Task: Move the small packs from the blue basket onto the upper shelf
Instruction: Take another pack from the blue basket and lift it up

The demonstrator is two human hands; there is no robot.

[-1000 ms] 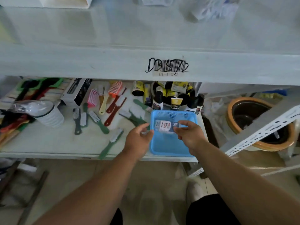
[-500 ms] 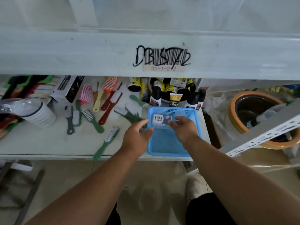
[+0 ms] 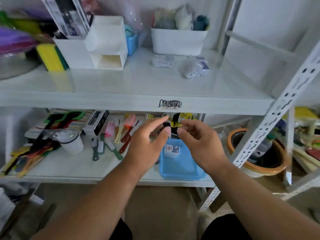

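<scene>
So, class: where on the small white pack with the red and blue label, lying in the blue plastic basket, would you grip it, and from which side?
Pinch the small white pack across its two long edges, coming from above: it lies flat near the far wall of the blue plastic basket, whose open top probably leaves the only free approach.

The left hand (image 3: 147, 144) and right hand (image 3: 200, 142) hide the blue basket's (image 3: 180, 168) far rim and the bottles behind. Motion blurs upper-shelf packs (image 3: 196, 66); their print is unreadable.
</scene>
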